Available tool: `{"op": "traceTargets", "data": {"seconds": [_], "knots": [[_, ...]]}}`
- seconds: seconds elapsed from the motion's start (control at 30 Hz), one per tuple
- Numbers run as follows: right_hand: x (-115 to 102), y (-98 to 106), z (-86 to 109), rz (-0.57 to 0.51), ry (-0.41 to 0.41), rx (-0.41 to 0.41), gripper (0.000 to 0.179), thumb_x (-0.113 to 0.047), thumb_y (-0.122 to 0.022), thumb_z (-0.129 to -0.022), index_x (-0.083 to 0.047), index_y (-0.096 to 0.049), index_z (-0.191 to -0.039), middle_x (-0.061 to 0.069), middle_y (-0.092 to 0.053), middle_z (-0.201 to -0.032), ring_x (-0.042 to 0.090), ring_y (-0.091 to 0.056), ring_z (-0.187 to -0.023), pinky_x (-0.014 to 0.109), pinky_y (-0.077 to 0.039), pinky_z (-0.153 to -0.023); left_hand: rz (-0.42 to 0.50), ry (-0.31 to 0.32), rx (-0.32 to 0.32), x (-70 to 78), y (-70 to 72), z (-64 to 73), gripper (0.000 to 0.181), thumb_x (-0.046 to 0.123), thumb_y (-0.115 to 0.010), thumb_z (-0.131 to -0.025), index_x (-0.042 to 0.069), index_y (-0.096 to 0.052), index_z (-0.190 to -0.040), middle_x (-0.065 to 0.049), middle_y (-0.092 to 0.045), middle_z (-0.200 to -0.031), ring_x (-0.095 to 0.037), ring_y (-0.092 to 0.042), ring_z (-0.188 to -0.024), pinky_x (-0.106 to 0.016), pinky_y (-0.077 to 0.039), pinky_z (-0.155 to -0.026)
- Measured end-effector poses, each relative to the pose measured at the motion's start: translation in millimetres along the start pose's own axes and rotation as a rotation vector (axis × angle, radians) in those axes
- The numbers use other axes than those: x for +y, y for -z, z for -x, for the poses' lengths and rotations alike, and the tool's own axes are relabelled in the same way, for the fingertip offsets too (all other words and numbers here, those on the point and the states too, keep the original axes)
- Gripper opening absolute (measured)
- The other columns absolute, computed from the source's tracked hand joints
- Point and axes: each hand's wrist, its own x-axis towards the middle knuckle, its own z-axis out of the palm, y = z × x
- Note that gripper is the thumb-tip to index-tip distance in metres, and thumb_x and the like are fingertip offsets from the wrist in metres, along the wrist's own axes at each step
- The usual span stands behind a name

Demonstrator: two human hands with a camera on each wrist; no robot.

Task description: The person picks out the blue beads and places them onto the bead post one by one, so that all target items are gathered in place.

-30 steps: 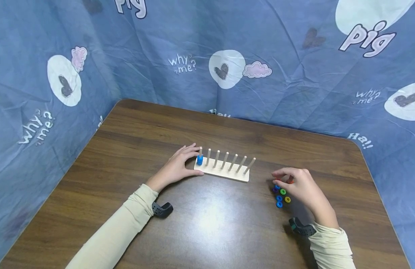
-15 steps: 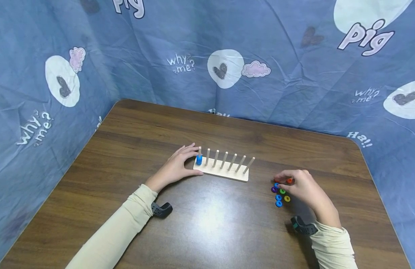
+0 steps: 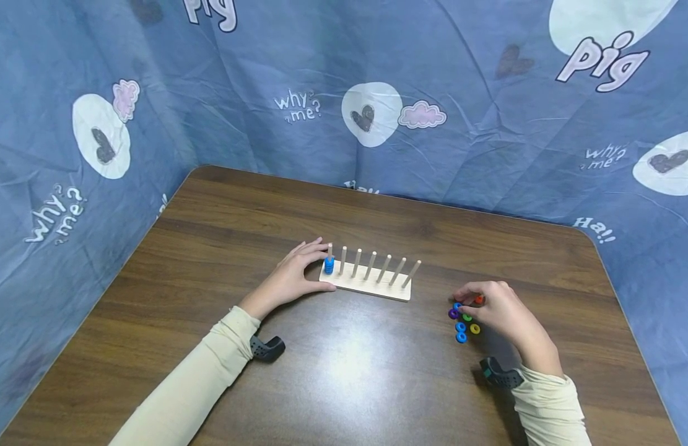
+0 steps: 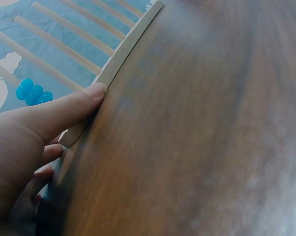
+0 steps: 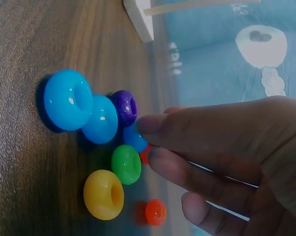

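The left hand (image 3: 292,277) grips the left end of a pale wooden peg board (image 3: 366,284), thumb along the front edge and fingers behind. Blue rings (image 4: 34,93) are stacked on its leftmost peg; the other pegs are bare. The right hand (image 3: 502,308) is over loose rings on the table, its thumb tip right at a blue ring (image 5: 133,139). A red ring (image 5: 146,154) shows just below the thumb. The index fingertip is hidden in the right wrist view, so I cannot tell whether the hand pinches a ring.
Near the right hand lie a purple ring (image 5: 125,107), a green ring (image 5: 126,164), a yellow ring (image 5: 103,195), another orange-red ring (image 5: 156,212) and two more blue rings, one (image 5: 67,100) in front. The brown table (image 3: 254,210) backs onto a blue printed cloth (image 3: 488,142).
The right thumb has lowered toward the blue ring, and the hand has then stayed nearly still. The left hand keeps its hold on the peg board. The view has shifted slightly.
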Motion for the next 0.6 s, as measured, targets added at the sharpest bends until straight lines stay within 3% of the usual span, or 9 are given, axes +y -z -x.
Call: {"op": "traceTargets", "data": {"seconds": [0.6], "knots": [[-1.0,-5.3,-2.6,0.022,-0.016,-0.013,0.014,-0.008,-0.079,-0.083,-0.013,-0.078,-0.095,-0.002,-0.078,-0.084,0.009,-0.073,-0.076,0.024,-0.056,-0.068,-0.005,0.005,-0.009,1.7,1.5,-0.3,0.065,0.047,-0.084,-0.078,0.013,-0.065,-0.13,-0.005,-0.049,-0.155,-0.021,-0.03,-0.154,-0.043,-0.015,-0.133]]}}
